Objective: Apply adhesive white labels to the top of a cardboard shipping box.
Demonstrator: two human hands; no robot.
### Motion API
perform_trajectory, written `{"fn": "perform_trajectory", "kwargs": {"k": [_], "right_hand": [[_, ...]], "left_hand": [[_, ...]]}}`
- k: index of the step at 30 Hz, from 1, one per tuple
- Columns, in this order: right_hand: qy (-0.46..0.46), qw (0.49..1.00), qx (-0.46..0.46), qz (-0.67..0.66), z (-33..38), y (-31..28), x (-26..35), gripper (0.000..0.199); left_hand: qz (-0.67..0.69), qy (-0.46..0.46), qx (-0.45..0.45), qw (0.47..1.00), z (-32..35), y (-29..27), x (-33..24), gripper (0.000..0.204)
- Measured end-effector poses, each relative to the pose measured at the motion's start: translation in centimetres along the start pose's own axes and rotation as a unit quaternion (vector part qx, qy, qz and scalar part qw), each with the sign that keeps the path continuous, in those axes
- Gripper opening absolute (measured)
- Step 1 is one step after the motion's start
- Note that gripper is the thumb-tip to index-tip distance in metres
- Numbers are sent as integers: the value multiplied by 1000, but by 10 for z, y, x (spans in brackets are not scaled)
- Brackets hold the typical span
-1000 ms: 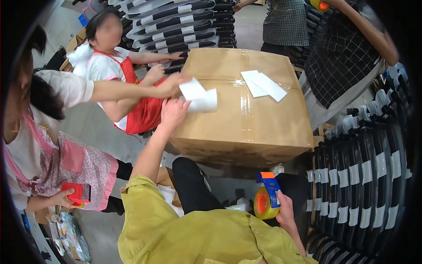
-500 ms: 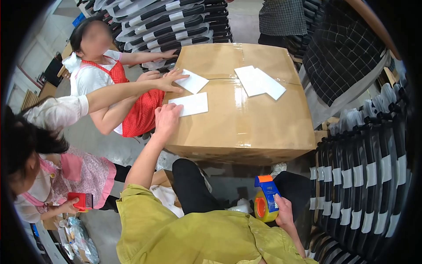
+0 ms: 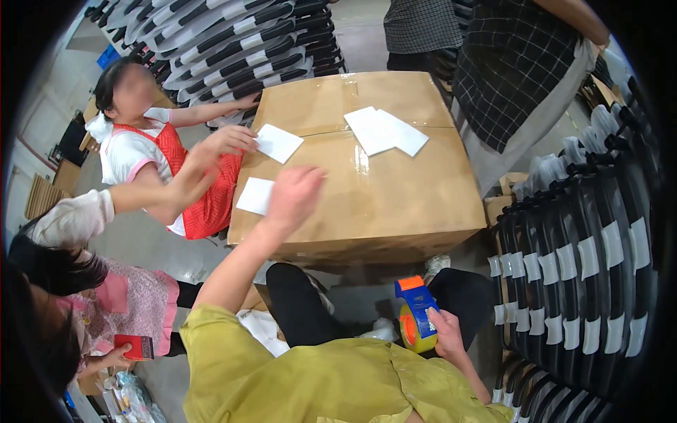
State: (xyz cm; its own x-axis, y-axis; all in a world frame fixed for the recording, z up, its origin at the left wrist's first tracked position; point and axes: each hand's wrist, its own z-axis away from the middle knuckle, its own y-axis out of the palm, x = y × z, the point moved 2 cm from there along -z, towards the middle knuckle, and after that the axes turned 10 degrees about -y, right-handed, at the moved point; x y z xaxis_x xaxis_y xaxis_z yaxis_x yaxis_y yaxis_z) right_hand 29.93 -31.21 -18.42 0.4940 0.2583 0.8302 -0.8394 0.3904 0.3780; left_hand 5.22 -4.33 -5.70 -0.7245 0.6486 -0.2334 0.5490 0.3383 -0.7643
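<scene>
— Box (image 3: 374, 190) first: where does it sit?

— Right in front of me, a big brown cardboard box, taped shut along the top seam, with my knees tucked just under its near edge.

— And your left hand (image 3: 293, 197)?

— I have it out over the near left part of the box top, fingers loosely spread and curled a little, holding nothing. It sits just beside a small white paper slip (image 3: 255, 195) lying flat by the left edge. I cannot tell if my fingertips rest on the cardboard or hover just above it.

— Your right hand (image 3: 446, 335)?

— Down low by my right knee, closed around a tape dispenser (image 3: 416, 314) with an orange roll and a blue and orange frame, held upright below the level of the box top.

— Anything else on the box?

— A second white slip (image 3: 278, 142) farther back on the left, with another person's hand (image 3: 227, 139) touching its edge. Two more white sheets (image 3: 384, 130) overlap near the far middle, well apart from my hands.

— Who is around?

— A person in a red apron (image 3: 204, 183) at the left side, someone in a checked shirt (image 3: 518, 63) at the far right, and stacks of black chairs (image 3: 585, 261) to my right.
</scene>
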Motion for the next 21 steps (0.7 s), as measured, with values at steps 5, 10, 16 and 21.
{"fn": "perform_trajectory", "kwargs": {"k": [5,10,16,21], "right_hand": [[-27,1000,-6,7,7,4,6,25],[-25,999,-46,15,18,-13,-5,23],[-46,998,-47,23,29,-15,4,25],[-118,992,-10,46,25,-14,24,25]], "left_hand": [[10,6,5,1000,-84,101,-47,40],[-95,-30,111,989,-110,155,-61,53],[-148,128,80,977,-107,158,-51,18],[-65,254,-2,965,-48,60,-85,40]]}}
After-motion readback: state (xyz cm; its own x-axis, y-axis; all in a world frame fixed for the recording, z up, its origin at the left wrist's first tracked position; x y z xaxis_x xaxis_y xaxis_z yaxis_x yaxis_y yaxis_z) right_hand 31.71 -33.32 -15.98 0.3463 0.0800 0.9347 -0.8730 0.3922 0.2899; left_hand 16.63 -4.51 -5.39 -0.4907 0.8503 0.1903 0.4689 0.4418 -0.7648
